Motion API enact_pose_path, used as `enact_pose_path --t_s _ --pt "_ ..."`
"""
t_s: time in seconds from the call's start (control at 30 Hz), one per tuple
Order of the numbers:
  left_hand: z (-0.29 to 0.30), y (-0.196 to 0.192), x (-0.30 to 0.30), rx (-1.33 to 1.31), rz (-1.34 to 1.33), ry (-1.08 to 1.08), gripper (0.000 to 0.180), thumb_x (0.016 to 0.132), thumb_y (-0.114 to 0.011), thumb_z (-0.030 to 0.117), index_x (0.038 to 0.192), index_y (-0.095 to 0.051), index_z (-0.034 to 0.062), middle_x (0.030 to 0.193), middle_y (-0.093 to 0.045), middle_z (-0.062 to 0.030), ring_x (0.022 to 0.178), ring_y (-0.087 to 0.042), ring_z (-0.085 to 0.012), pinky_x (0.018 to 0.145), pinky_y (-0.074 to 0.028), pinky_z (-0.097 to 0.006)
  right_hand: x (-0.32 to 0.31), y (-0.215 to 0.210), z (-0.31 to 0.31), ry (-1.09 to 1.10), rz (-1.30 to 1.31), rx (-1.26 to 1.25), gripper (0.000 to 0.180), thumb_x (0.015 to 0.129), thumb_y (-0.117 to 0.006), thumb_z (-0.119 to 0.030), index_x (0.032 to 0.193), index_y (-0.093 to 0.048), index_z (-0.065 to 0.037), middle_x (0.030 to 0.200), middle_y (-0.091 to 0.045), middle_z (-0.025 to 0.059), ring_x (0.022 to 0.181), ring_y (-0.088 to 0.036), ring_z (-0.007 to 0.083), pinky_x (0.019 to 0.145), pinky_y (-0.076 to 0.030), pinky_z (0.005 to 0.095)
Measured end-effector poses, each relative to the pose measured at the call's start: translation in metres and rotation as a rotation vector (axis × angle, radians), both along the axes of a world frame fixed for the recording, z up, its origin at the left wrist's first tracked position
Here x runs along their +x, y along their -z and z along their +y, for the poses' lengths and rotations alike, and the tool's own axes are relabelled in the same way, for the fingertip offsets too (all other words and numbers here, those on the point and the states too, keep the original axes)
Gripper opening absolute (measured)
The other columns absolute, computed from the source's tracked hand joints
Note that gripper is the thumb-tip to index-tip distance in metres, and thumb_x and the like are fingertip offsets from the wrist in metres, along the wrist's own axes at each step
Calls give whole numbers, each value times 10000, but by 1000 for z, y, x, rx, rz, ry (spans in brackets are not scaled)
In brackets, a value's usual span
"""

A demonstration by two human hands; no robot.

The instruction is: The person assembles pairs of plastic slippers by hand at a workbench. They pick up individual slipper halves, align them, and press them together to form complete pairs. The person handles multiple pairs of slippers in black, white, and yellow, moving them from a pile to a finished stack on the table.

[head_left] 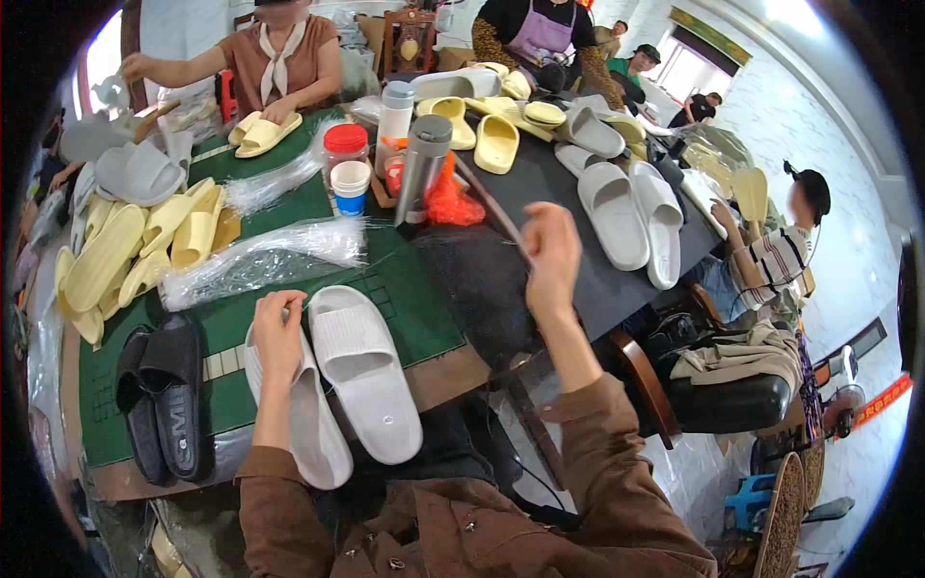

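Observation:
A pair of light grey slippers lies at the near table edge, the right slipper [371, 385] in full view, the left slipper [318, 438] partly under my hand. My left hand [278, 332] rests over the left slipper's strap and toe, its fingers pinched together; what they hold is too small to make out. Raised past the table's corner, my right hand [553, 252] has its fingers curled, and anything inside them is hidden. Bundles of clear plastic strands [275, 255] lie just beyond my left hand. Left of it sits a pair of black slippers [173, 400].
Yellow slippers [111, 255] pile up on the left; more grey slippers [617, 212] stand on the dark tabletop. A steel flask [424, 169], a paper cup [351, 188], a red-lidded jar [345, 144] and red netting [453, 197] occupy the middle. Several people work around; a chair [732, 400] is at right.

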State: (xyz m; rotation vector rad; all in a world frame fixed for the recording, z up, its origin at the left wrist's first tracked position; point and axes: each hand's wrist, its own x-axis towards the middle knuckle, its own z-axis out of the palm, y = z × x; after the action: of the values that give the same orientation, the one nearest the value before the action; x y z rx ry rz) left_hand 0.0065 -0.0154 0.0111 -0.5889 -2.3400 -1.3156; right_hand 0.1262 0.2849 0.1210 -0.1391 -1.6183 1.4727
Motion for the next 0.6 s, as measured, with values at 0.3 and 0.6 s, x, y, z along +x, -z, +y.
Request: enact_pose_path --t_s 0.3,0.6 --pt "0 5 -4 -13 -16 39 97 842 -570 89 870 -646 36 796 -614 -87 754 -554 -236 696 -430 -348 91 18 221 980 -618 527 375 915 -510 -329 1163 -588 -59 1161 -566 150 1064 -554 291 902 -410 385" --pt "-5 11 -6 60 -111 24 109 835 -561 72 874 -645 14 828 -638 -105 747 -592 -238 694 -454 -335 47 -11 269 979 -1084 701 677 751 -601 -586 1196 -568 -76 1325 -434 196 1119 -507 428 896 -421 493"
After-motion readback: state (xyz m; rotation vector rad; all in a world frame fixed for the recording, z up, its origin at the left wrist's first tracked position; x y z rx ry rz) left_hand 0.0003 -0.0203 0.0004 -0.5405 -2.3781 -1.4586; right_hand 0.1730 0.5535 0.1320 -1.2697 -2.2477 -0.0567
